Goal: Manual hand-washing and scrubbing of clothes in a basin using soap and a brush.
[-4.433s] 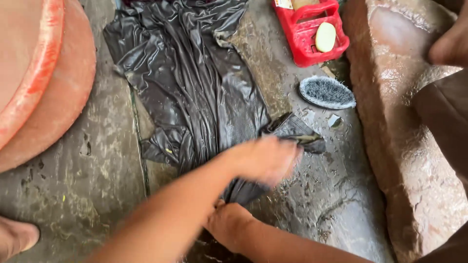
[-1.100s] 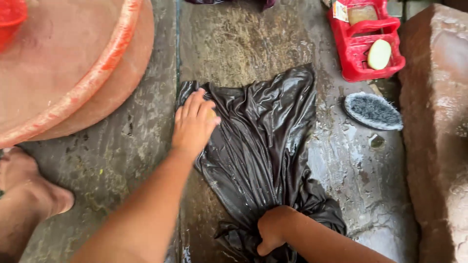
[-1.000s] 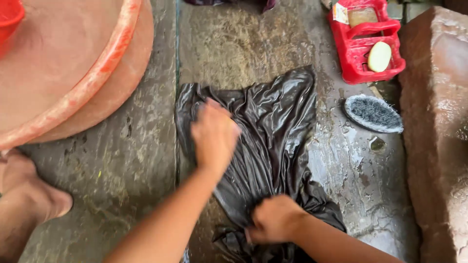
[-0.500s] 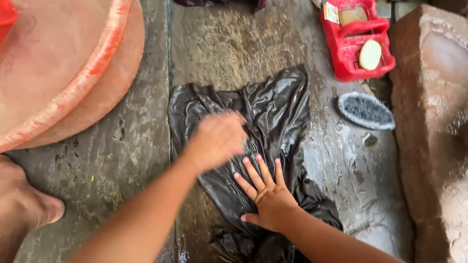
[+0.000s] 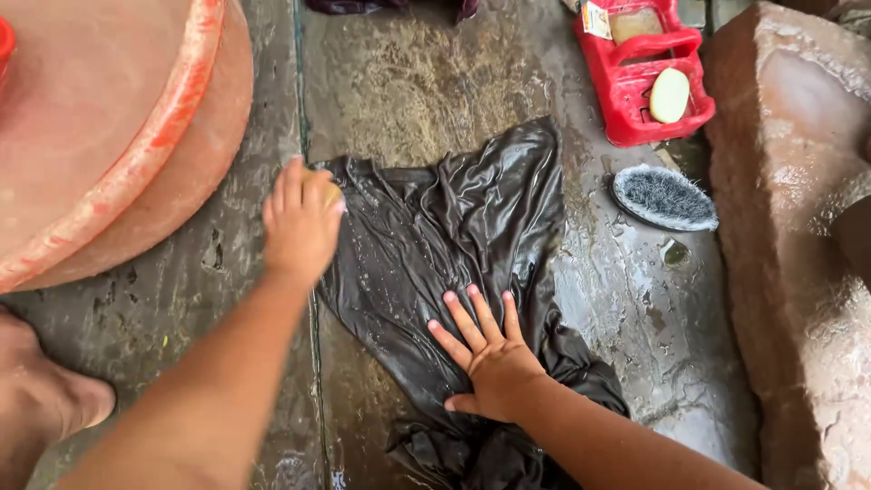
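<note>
A wet dark garment (image 5: 454, 236) lies spread on the wet stone floor (image 5: 426, 82). My left hand (image 5: 298, 229) rests at the garment's upper left corner, fingers curled over a small yellowish soap bar (image 5: 324, 189) pressed to the cloth. Lower on the garment, my right hand (image 5: 485, 349) lies flat with its fingers spread, pinning the cloth and holding nothing. The garment's lower end is bunched beneath my right wrist.
A big round orange-red tub (image 5: 109, 136) fills the upper left. A red plastic basket (image 5: 635, 91) holding soap pieces stands at the upper right, with a scrub brush (image 5: 664, 195) lying below it. A reddish stone block (image 5: 798, 227) runs along the right. A bare foot (image 5: 45, 408) is at the lower left.
My left hand slid back and forth over the cloth and now sits at its upper left corner. My right hand let go of the bunched cloth and spread flat on it.
</note>
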